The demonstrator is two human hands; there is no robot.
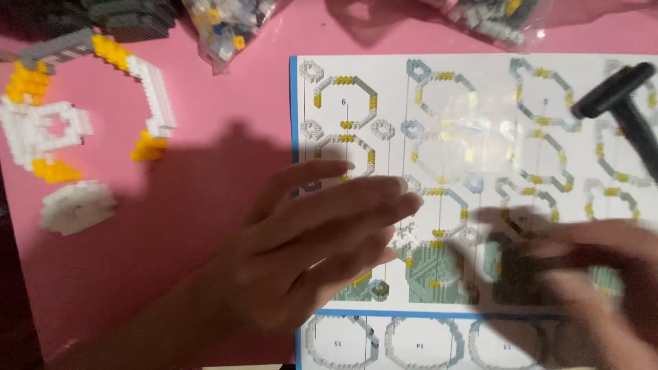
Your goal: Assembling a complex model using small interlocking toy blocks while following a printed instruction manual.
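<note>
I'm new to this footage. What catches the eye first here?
The left hand lies spread and open over the instruction sheet at centre. The right hand, blurred at lower right, seems to hold a dark block. A white and yellow brick model lies at upper left on the pink table.

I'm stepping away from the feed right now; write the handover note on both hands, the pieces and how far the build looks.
Left hand: open, fingers spread, flat over the instruction sheet; holds nothing visible.
Right hand: blurred, on the sheet's lower right, around something dark; cannot tell what.
Black tool lies at the sheet's upper right.
Done: a white, yellow and grey brick assembly lies on the pink table, left of the sheet.
Left: bags of loose bricks sit along the top edge, so more apparently remains to be built.
</note>
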